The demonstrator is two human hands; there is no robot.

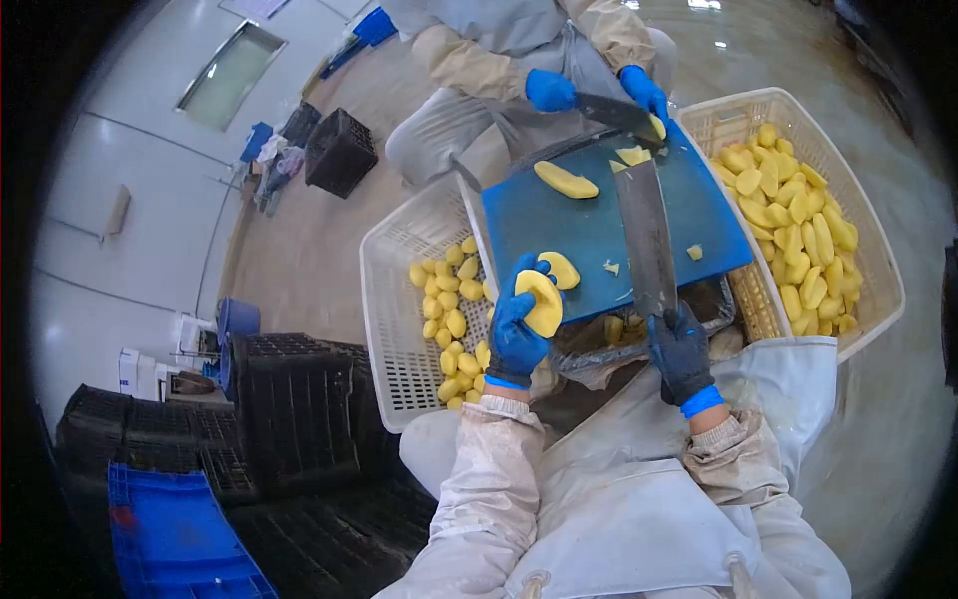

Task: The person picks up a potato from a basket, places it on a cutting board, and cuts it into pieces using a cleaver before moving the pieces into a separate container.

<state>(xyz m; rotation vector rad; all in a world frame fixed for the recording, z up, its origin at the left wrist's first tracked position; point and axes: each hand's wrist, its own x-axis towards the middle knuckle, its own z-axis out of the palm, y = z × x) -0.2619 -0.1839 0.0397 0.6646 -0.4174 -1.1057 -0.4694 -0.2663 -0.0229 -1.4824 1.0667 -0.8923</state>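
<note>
In a blue glove, my left hand (517,334) holds a peeled yellow potato piece (540,304) with a flat cut face, at the near left corner of the blue cutting board (589,240). Another cut piece (561,270) is just behind it. My right hand (680,354), in a dark glove, is closed on the handle of a wide knife (647,235); the blade points away over the board. A long potato piece (566,180) and small scraps (695,253) lie on the board.
A co-worker's gloved hands (551,91) work with a second knife (614,113) at the far edge. White baskets of potatoes stand left (384,250) and right (878,255). Below the board sits a lined bin (589,364). Black crates (294,409) and a blue crate (185,534) are at lower left.
</note>
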